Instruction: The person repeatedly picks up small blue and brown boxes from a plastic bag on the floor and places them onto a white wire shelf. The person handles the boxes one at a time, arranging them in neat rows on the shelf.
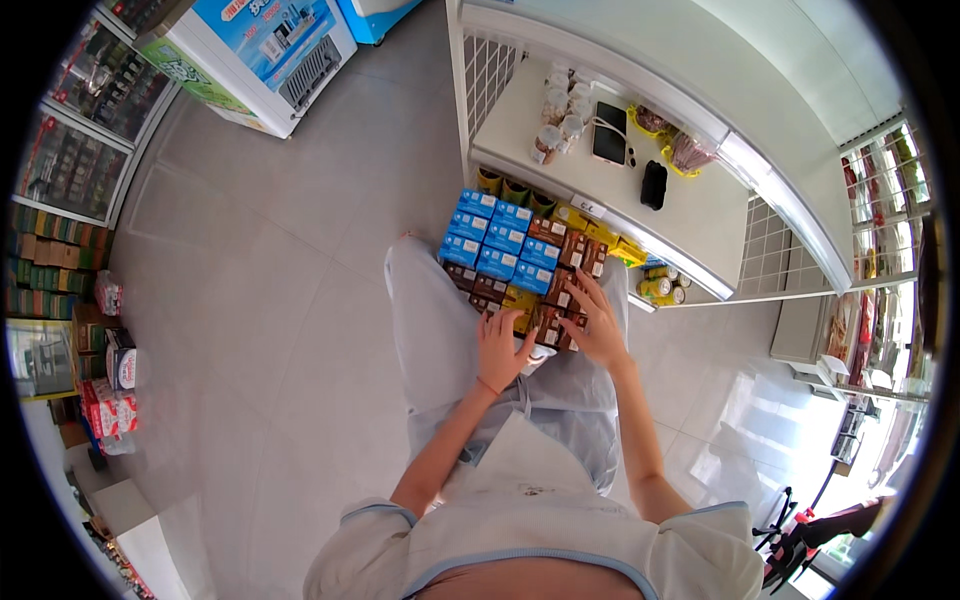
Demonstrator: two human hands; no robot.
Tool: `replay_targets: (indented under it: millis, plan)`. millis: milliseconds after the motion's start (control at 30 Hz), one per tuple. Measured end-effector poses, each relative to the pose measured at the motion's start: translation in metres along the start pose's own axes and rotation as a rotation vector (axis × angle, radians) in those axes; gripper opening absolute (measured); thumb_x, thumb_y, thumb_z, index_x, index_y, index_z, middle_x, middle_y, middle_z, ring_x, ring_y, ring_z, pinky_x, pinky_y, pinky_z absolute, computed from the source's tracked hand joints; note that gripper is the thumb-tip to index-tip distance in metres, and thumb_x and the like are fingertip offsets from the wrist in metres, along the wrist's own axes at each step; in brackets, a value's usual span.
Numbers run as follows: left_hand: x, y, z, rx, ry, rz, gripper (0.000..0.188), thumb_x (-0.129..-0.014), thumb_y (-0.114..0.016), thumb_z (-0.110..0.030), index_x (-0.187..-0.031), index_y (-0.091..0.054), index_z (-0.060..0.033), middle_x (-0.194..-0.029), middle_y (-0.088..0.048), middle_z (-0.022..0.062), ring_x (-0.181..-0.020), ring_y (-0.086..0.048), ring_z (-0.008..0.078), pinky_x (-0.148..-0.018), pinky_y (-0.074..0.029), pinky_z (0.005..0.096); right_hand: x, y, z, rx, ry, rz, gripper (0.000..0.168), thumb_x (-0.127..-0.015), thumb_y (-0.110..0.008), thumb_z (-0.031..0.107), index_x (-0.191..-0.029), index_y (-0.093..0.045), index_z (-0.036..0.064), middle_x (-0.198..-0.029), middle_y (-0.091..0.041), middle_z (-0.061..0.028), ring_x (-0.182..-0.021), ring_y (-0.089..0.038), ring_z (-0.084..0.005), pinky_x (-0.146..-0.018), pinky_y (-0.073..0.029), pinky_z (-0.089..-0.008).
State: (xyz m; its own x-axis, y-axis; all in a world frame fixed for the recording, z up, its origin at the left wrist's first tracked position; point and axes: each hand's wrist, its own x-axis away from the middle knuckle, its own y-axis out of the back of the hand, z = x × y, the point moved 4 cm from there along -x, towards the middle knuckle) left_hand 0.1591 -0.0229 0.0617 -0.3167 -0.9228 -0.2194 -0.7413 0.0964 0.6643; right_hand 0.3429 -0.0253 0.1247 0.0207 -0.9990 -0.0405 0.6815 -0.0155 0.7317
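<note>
Stacked small cartons lie before me, between my knees and against the low shelf. Blue cartons fill the far left part, with brown cartons along the right and some at the lower left. My left hand rests at the near edge, its fingers apart beside a yellow carton. On the right, my right hand spreads its fingers over the brown cartons, the fingertips touching them. Whether either hand grips a carton cannot be told. The cartons' undersides are hidden.
The white shelf above bears plastic jars, a phone, a black case and netted produce. Cans and yellow packs stand on the bottom shelf. A chest freezer stands at the upper left.
</note>
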Motion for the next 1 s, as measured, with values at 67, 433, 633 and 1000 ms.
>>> replay_targets:
  millis: [67,433,633,1000]
  plan:
    - [-0.007,0.003,-0.002,0.063,0.014,-0.03,0.043,-0.081,-0.064,-0.022,-0.117,-0.048,-0.0057,-0.12,-0.05,0.0112,-0.11,-0.047,0.0314,-0.103,-0.03,0.0505,0.012,-0.006,0.001,0.069,-0.027,-0.036,0.067,-0.077,-0.072,0.017,-0.137,-0.045,0.01,-0.15,-0.031,-0.0115,-0.139,-0.026,-0.0327,-0.109,-0.027,-0.0504]
    - [-0.066,-0.013,-0.003,-0.627,-0.225,0.203,0.082,-0.077,-0.059,-0.006,-0.149,-0.021,-0.01,-0.156,-0.015,0.0015,-0.144,-0.014,0.02,-0.111,-0.008,0.0601,0.01,-0.053,0.024,0.232,-0.081,-0.036,0.105,-0.062,-0.081,0.037,-0.146,-0.025,0.005,-0.155,-0.016,-0.0149,-0.143,-0.013,-0.0357,-0.11,-0.007,-0.0609]
    - [-0.059,-0.016,0.002,-0.547,-0.225,0.209,0.084,-0.075,-0.059,-0.004,-0.149,-0.021,-0.0109,-0.157,-0.015,0.0015,-0.144,-0.014,0.0199,-0.111,-0.007,0.0609,0.009,-0.068,0.012,0.423,-0.115,-0.029,0.115,-0.054,-0.083,0.029,-0.146,-0.019,0.0,-0.154,-0.014,-0.0177,-0.143,-0.012,-0.035,-0.11,-0.008,-0.0599]
    - [-0.055,-0.005,0.008,-0.44,-0.328,0.117,0.064,-0.075,-0.059,-0.002,-0.137,-0.044,-0.0098,-0.151,-0.03,0.0028,-0.141,-0.024,0.0204,-0.113,-0.013,0.0532,0.009,-0.066,0.014,0.344,-0.127,-0.086,0.115,-0.053,-0.077,0.023,-0.147,-0.016,-0.001,-0.155,-0.015,-0.0161,-0.144,-0.011,-0.0334,-0.112,-0.006,-0.0568]
